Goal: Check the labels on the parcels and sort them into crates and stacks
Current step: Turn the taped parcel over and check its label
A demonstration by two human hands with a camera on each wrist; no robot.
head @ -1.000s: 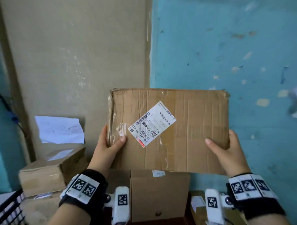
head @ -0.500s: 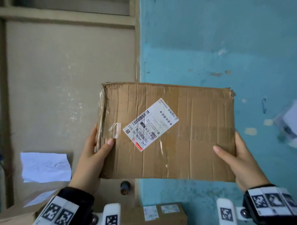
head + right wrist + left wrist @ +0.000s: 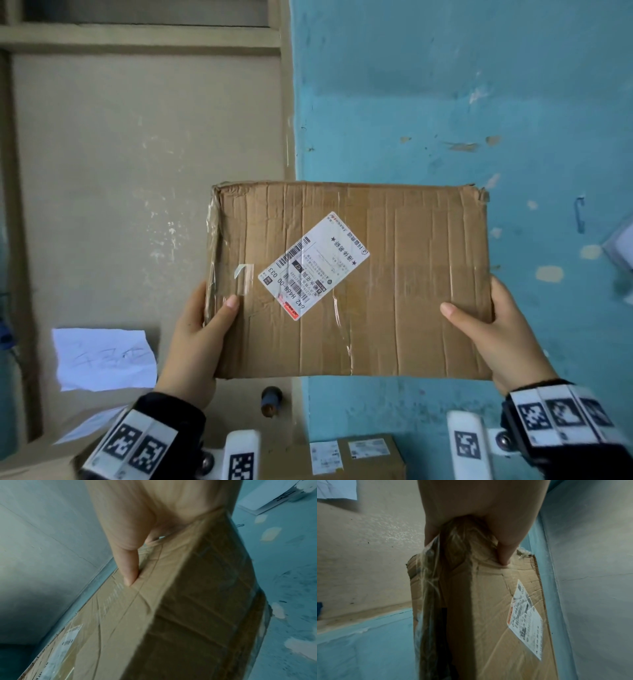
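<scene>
My left hand [image 3: 195,337] and right hand [image 3: 493,337] pinch the cardboard parcel [image 3: 394,308] mid-frame; I should hold it steady to read its tilted shipping label [image 3: 313,265].

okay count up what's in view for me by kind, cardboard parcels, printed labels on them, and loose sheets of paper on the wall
Cardboard parcels: 3, the held parcel, one below it, one at lower left.
Printed labels: 3, one on the held parcel, two on the parcel below.
Paper sheets: 2, left and right edge.
Total: 8
</scene>
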